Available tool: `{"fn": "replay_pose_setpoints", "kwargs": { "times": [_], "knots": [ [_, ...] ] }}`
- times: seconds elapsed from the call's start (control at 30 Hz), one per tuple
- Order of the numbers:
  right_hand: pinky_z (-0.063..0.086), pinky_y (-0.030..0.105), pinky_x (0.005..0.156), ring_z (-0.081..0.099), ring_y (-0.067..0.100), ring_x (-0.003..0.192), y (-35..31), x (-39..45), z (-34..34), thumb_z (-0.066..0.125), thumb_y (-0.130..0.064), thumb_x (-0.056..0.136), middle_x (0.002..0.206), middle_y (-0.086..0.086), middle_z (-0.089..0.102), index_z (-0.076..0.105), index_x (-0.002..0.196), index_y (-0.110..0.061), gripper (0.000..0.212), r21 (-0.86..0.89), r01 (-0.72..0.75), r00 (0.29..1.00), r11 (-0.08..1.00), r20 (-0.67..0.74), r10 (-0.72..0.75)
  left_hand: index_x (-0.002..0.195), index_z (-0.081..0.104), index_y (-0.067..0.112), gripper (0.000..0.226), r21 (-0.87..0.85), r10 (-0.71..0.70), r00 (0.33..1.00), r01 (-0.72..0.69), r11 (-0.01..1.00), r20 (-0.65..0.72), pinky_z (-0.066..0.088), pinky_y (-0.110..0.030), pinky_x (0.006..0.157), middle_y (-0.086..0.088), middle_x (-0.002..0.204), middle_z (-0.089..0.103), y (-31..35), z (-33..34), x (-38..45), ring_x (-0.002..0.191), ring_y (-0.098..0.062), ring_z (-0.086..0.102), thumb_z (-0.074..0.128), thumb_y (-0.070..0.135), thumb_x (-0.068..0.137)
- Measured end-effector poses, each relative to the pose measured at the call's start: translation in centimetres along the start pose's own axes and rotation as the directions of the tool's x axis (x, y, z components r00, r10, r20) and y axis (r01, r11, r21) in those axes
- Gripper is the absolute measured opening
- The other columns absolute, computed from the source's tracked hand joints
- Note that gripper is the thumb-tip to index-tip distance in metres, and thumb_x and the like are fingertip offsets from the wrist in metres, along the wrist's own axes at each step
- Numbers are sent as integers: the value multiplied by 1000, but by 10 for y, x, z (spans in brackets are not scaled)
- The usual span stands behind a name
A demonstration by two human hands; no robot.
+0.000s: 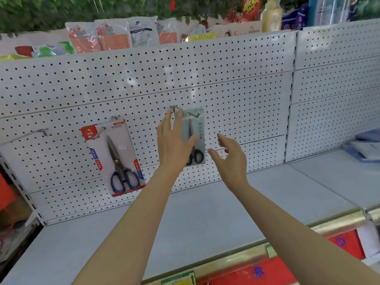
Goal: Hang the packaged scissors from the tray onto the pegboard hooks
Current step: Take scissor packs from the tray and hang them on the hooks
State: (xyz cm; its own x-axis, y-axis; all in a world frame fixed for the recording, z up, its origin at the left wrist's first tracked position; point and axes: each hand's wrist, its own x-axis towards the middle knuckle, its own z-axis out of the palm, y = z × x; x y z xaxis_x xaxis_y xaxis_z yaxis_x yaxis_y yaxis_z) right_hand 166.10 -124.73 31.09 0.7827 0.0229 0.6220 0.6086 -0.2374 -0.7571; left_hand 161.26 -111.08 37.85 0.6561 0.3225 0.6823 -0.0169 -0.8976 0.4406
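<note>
A grey-carded pack of scissors (197,132) hangs on a metal hook (194,114) of the white pegboard (236,89). My left hand (173,140) is raised in front of the pack's left side, fingers straight, thumb lying across the card. My right hand (230,155) hovers just right of the pack, fingers loosely spread, holding nothing. A second pack with a red-edged card and blue-handled scissors (116,157) hangs tilted from another hook to the left. No tray is in view.
A bare hook (44,131) sticks out at the far left. A white shelf (185,219) runs below the pegboard. Blue and white flat items (364,147) lie on the shelf at right. Packaged goods (115,36) line the top.
</note>
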Motion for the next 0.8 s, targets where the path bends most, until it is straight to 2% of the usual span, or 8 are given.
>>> {"fn": "replay_pose_setpoints", "kwargs": {
  "times": [0.07,0.17,0.27,0.37,0.5,0.6,0.7,0.8],
  "knots": [
    [49,34,90,57,15,112,4,-7,-17,70,-33,87,126,-1,60,56,134,-19,51,-156,113,992,981,-44,-122,156,24,22,82,20,57,996,-56,998,-65,23,-44,120,-3,163,19,1,-2,-15,148,-25,17,67,42,88],
    [44,31,91,57,18,111,12,-20,-47,69,-33,86,124,3,63,60,130,-13,49,-362,268,942,893,-97,-322,152,32,14,75,126,253,957,-235,964,-143,25,-43,116,-8,157,32,11,-2,-45,145,-29,28,61,43,89],
    [43,36,93,60,25,112,23,-38,-81,67,-35,88,123,8,64,61,128,-8,49,-533,346,887,772,-81,-454,146,44,10,63,214,505,856,-476,853,-111,34,-44,111,-10,148,46,25,10,-75,137,-31,42,61,38,92],
    [43,37,93,58,24,112,35,-64,-116,65,-34,89,121,11,65,62,128,-7,48,-650,344,865,678,-60,-497,142,50,9,58,197,614,788,-596,778,-40,37,-42,107,-10,141,54,40,32,-102,130,-30,48,61,35,92],
    [42,38,90,58,28,110,62,-110,-163,66,-31,88,118,14,65,62,127,-4,47,-744,267,895,612,-44,-444,139,52,8,57,65,636,767,-641,764,85,41,-45,104,-11,135,57,57,74,-143,122,-32,52,62,34,90],
    [43,40,89,60,30,107,93,-153,-199,67,-28,87,116,14,65,62,126,-4,47,-797,160,938,583,-62,-341,139,52,8,59,-35,630,751,-637,770,199,41,-45,101,-11,133,58,72,113,-180,118,-33,53,66,33,87],
    [46,42,88,60,30,106,130,-204,-238,68,-28,85,116,13,64,61,126,-5,47,-837,24,980,547,-89,-179,137,53,10,59,-131,632,698,-630,765,336,38,-41,99,-9,132,58,90,157,-227,115,-32,54,68,33,84],
    [43,39,85,61,32,103,166,-260,-275,61,-32,88,114,13,65,62,125,-5,45,-881,-94,994,463,-109,-7,136,52,8,62,-225,638,610,-616,755,471,44,-43,98,-11,131,57,106,203,-284,115,-33,54,68,30,81]
  ]
}}
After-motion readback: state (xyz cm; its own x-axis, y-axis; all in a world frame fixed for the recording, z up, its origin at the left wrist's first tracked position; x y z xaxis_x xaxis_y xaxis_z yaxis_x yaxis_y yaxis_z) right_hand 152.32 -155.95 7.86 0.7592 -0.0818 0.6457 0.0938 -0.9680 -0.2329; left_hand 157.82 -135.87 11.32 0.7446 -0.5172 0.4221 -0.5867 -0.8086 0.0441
